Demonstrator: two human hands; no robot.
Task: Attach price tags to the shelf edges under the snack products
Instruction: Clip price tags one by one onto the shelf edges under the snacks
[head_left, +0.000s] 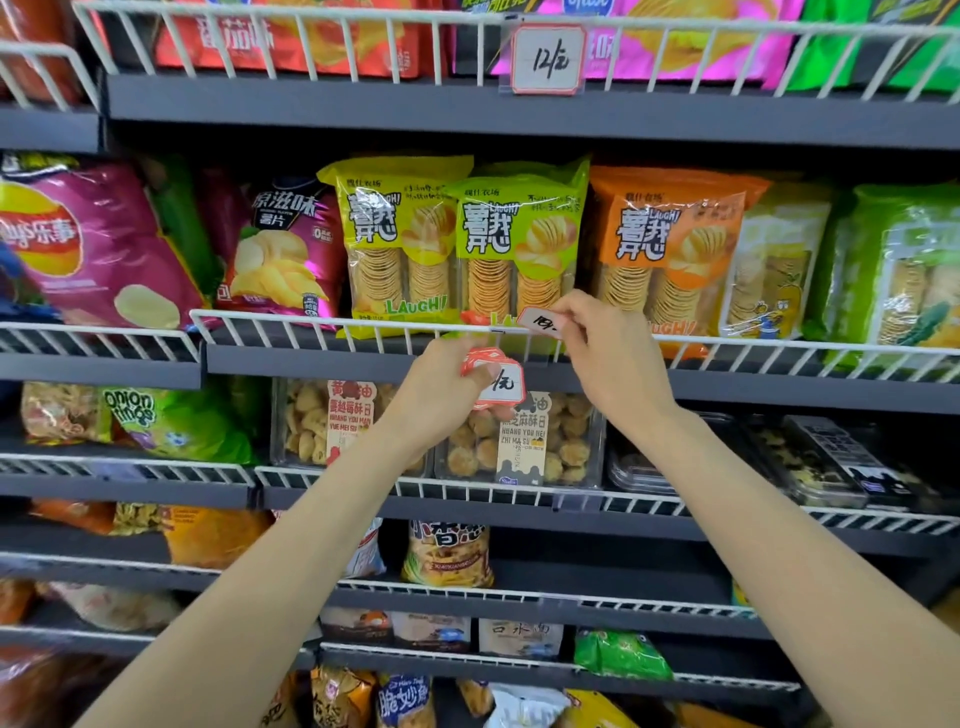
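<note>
Fingers (563, 312) of my right hand (613, 358) are pinching one price tag (543, 322) at the white wire rail (311, 325) of the middle shelf, just below the green crisp bag (519, 244). Left hand (447, 384) is gripping a small stack of spare tags (496, 382), thumb pressing on top, held just under the same rail against the dark shelf edge (311, 361).

Judging the step: seating this tag on the rail. A clear holder seems to sit there, but too blurred to be sure. To do it well, I am thinking: keep the tag level, writing facing out, centre it under the green bags, slide it fully home before loosening the pinch. One tag marked 12 (548, 60) is already hanging on the shelf above.
</note>
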